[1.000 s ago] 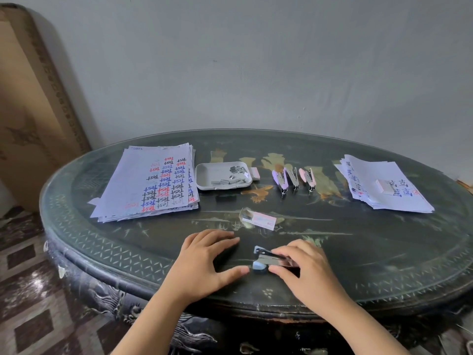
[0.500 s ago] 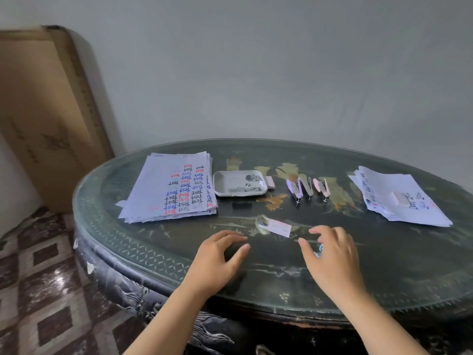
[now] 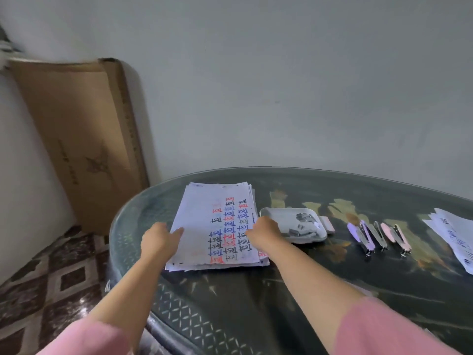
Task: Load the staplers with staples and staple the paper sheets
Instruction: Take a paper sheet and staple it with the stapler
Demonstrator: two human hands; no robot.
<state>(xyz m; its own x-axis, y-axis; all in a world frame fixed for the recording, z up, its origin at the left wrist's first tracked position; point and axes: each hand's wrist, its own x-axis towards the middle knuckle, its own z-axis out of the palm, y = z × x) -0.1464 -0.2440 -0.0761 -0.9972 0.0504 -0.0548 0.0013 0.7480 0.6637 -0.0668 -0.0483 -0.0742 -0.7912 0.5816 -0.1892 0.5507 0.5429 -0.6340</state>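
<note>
Now, from the head camera, we see the stack of white paper sheets (image 3: 215, 226), handwritten with the word "Test" in black, blue and red, lying on the left part of the dark round glass-topped table (image 3: 256, 298). Our left hand (image 3: 158, 239) holds the left edge of the stack, with the thumb flat on the top sheet. Our right hand (image 3: 263, 231) is at the right edge with its fingers bent down and hidden; we cannot tell if they grip. Just beside this hand stands the shallow white plastic tray (image 3: 289, 209) with loose metal staples (image 3: 305, 225). Further right lie the purple stapler (image 3: 358, 231) and the pink stapler (image 3: 389, 231), both apparently opened, and then another pile of white sheets (image 3: 450, 234). A brown cardboard box (image 3: 84, 139) leans on the wall.
</note>
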